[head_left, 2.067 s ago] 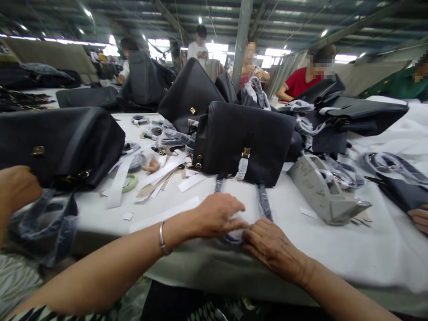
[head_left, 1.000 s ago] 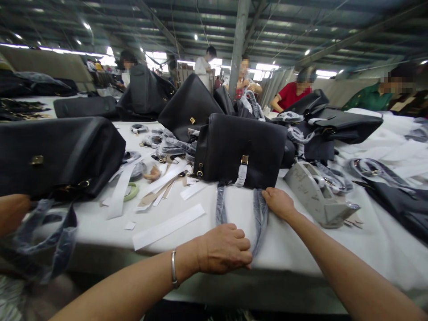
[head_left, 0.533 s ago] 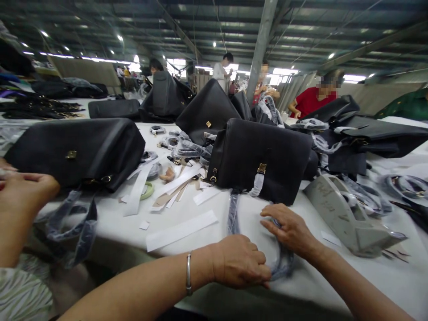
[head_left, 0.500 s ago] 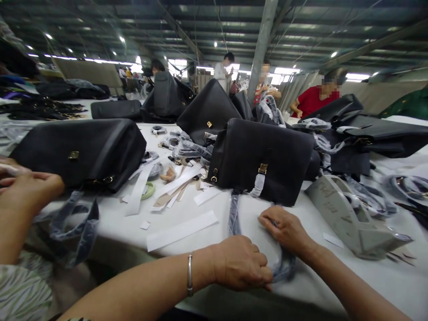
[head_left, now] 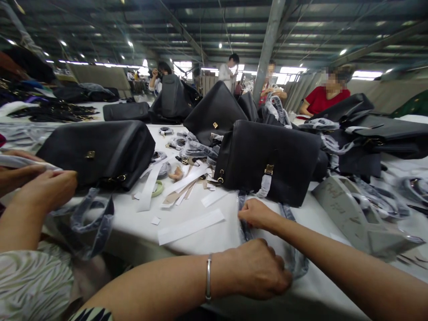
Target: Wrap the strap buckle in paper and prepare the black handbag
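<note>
My left hand point(head_left: 259, 269), with a silver bangle at the wrist, is closed at the near end of a dark bag strap point(head_left: 298, 258) wrapped in clear plastic. Its fingertips are turned away from view. My right hand point(head_left: 256, 214) reaches across above it and pinches the left run of that same strap, close to the bag. A black handbag point(head_left: 247, 151) stands just behind both hands, its gold clasp point(head_left: 269, 169) facing me and a white-wrapped tab point(head_left: 265, 185) hanging below. The strap comes out from under its front edge.
At left, a co-worker's hands point(head_left: 50, 187) hold a pale strip beside another black handbag point(head_left: 100, 151). Paper strips point(head_left: 192, 226) and a green tape roll point(head_left: 157, 188) lie between the bags. A grey tape dispenser point(head_left: 354, 218) stands at right. More bags are piled behind.
My right hand has moved left from the strap's right run to its left run. My left hand has shifted slightly right. The view has turned a little left.
</note>
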Available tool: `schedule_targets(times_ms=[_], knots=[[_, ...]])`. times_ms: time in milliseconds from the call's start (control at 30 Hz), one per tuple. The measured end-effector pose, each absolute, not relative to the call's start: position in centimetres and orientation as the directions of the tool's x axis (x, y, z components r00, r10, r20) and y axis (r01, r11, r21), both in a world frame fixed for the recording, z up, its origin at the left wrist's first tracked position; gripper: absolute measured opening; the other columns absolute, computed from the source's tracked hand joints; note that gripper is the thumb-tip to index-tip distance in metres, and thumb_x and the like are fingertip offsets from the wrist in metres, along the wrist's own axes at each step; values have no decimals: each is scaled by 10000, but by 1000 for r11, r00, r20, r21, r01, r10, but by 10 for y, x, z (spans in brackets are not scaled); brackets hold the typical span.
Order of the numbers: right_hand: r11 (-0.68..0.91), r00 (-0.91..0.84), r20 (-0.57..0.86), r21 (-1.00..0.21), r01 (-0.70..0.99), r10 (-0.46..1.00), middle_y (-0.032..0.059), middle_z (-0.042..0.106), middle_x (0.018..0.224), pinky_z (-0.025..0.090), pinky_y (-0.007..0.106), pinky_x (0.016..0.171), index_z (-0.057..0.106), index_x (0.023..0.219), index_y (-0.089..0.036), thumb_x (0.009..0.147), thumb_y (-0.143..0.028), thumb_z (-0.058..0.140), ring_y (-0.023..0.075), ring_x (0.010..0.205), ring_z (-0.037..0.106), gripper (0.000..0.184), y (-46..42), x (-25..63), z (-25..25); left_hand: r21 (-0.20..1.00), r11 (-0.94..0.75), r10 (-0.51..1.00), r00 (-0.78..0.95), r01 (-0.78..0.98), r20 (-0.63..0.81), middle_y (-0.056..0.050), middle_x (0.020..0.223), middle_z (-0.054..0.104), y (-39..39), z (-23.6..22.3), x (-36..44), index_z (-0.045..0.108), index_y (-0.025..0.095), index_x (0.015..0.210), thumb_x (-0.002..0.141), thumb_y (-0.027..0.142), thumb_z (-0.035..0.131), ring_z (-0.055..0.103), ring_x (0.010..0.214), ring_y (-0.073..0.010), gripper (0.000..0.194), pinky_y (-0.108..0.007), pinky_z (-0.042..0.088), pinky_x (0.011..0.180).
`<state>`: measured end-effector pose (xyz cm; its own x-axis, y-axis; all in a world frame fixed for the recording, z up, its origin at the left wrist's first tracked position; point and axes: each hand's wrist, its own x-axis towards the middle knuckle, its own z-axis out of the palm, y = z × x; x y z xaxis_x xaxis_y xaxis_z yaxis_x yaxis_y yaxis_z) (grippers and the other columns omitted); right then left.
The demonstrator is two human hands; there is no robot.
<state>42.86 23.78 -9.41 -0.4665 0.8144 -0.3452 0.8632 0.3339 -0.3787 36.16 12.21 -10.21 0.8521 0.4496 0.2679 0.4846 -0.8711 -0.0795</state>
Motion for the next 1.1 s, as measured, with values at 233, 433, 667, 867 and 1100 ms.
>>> schedule_targets(times_ms=[233, 433, 667, 867, 1100], knots=[[353, -426, -327, -261, 899, 844, 164, 666, 647, 445, 308, 577, 624, 546, -118, 618, -239, 620, 272, 673, 644, 141, 240, 420, -72, -105, -829, 488, 801, 550, 347, -43, 707, 611, 107, -105, 369, 579, 143, 787, 829, 191, 584, 587, 632, -209, 64, -369, 356, 583], [235, -377, -385, -366, 900, 843, 89, 647, 600, 376, 210, 398, 600, 594, -120, 736, -195, 487, 117, 428, 525, 197, 236, 429, -70, -115, -799, 514, 770, 590, 377, -55, 714, 629, 103, -107, 368, 581, 149, 783, 829, 218, 603, 595, 646, -220, 86, -385, 341, 647], [221, -385, -466, -367, 903, 797, 70, 646, 570, 367, 213, 374, 595, 637, -134, 768, -310, 560, 115, 395, 503, 223, 224, 436, -71, -108, -763, 552, 730, 637, 402, -57, 696, 626, 96, -110, 376, 604, 143, 755, 825, 189, 577, 580, 640, -223, 88, -453, 339, 745], [345, -388, -446, -177, 922, 807, 104, 665, 598, 438, 259, 517, 640, 599, -136, 702, -257, 569, 200, 569, 631, 174, 216, 428, -72, -105, -768, 554, 738, 631, 386, -53, 675, 616, 96, -108, 380, 635, 140, 739, 821, 161, 548, 546, 621, -201, 122, -449, 323, 715], [362, -349, -230, 15, 932, 908, 181, 702, 965, 478, 322, 725, 702, 915, -121, 764, -276, 540, 291, 933, 662, 270, 238, 424, -75, -115, -803, 505, 770, 585, 389, -49, 668, 612, 97, -108, 379, 632, 132, 727, 791, 176, 622, 540, 580, -185, 78, -396, 305, 657]])
